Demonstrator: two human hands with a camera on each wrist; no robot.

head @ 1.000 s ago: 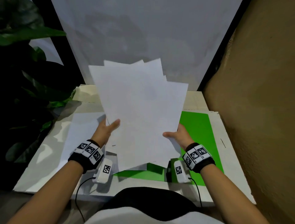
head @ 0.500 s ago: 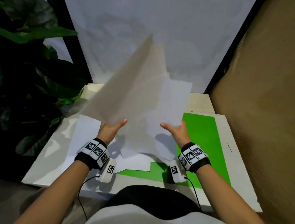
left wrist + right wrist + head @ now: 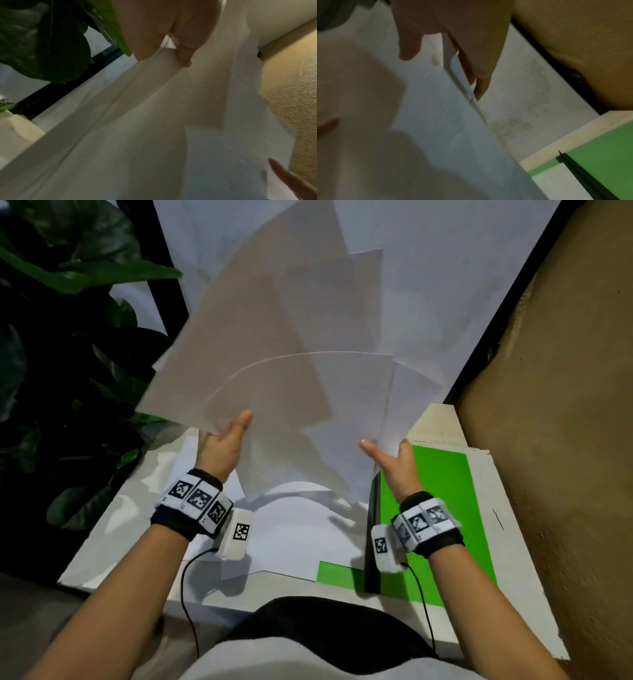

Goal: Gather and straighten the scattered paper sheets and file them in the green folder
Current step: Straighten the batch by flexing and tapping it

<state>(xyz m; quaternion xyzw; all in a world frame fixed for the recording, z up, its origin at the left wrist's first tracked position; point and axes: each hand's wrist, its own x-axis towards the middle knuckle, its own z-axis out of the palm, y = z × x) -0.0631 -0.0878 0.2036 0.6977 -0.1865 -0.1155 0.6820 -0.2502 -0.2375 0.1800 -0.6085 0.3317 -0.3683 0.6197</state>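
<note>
Several white paper sheets [image 3: 294,364] are held up in the air above the table, fanned out and uneven. My left hand [image 3: 222,440] grips their left lower edge, thumb in front, as the left wrist view shows for the sheets [image 3: 154,121] and the hand [image 3: 171,33]. My right hand [image 3: 394,460] pinches the right edge, thumb in front and fingers behind; the right wrist view shows the sheets [image 3: 436,121] between thumb and fingers [image 3: 479,81]. The open green folder [image 3: 442,501] lies on the table at the right. Another white sheet [image 3: 291,535] lies on it below the stack.
A white table [image 3: 113,539] carries the folder. A leafy plant [image 3: 68,354] stands at the left. A brown wall [image 3: 565,440] runs close along the right side. A white backdrop [image 3: 462,285] stands behind the table.
Both hands have lifted the sheets higher and tilted them up away from me. The sheets have fanned further apart, the left ones swinging leftward.
</note>
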